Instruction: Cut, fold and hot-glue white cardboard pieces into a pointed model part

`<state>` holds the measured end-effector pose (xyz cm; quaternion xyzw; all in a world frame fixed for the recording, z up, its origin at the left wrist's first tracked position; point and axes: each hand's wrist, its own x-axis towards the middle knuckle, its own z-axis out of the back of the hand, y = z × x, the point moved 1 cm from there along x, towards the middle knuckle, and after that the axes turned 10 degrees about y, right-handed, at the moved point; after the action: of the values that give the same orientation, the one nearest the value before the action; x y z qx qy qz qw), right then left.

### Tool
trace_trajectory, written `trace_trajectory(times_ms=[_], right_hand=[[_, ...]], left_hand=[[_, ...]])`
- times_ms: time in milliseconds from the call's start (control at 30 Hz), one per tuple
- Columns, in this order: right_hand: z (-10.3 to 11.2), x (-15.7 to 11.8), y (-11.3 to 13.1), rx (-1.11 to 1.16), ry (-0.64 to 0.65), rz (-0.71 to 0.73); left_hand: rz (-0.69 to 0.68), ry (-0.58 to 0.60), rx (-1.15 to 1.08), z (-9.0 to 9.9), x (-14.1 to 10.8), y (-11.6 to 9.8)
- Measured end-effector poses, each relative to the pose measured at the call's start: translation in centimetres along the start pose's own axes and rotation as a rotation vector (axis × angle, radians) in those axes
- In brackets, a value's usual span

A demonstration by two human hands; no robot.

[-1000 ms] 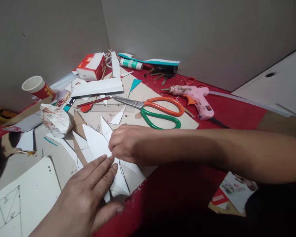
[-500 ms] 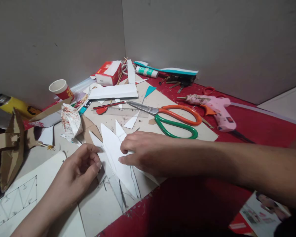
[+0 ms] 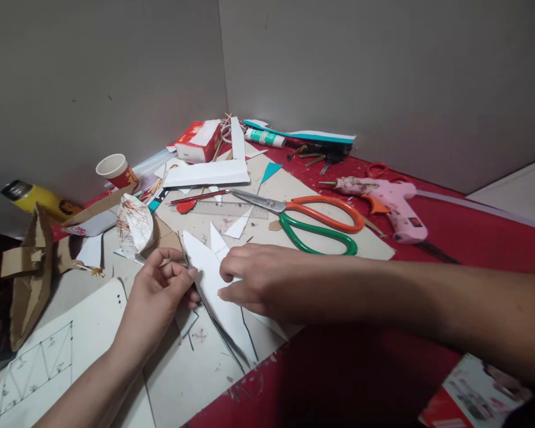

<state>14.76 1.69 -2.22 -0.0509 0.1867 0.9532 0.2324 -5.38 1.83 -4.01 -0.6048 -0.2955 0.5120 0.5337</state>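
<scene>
A long, pointed white paper piece (image 3: pixel 216 288) with dark marker edges lies on the grey-beige board (image 3: pixel 173 380). At its left edge, my left hand (image 3: pixel 163 285) pinches a thin, dark-edged paper strip between thumb and fingers, lifted on edge. My right hand (image 3: pixel 249 279) has its fingers curled and its thumb bent over the white paper piece, touching it; the palm hides part of the paper. A smaller white paper scrap (image 3: pixel 218 241) pokes out beyond those fingers. Above my right hand rest large scissors (image 3: pixel 279 208) with orange and green handles.
A pink glue gun (image 3: pixel 395 205) lies on the red table at right. A paper cup (image 3: pixel 116 169), yellow bottle (image 3: pixel 38 202), cardboard boat-like shape (image 3: pixel 31 285) and red-white box (image 3: pixel 198 141) stand around the left and back. A drawn sheet (image 3: pixel 89 333) lies lower left.
My left hand has moved slightly right and raised the strip, which lay flat before, against the white paper piece. My right hand stays nearly in place. The view has tilted slightly.
</scene>
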Motion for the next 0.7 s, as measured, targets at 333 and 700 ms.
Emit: trace_trajectory(times_ms=[333,700], right_hand=[[0.0,-0.2,0.1,0.026,0.001,-0.004],[-0.4,-0.4,0.0,0.042,-0.022,0.0]], left_hand=[[0.125,-0.02,0.053,0.5,2.2,-1.0],[0.029,0.003,0.628,1.9,5.0,-2.9]])
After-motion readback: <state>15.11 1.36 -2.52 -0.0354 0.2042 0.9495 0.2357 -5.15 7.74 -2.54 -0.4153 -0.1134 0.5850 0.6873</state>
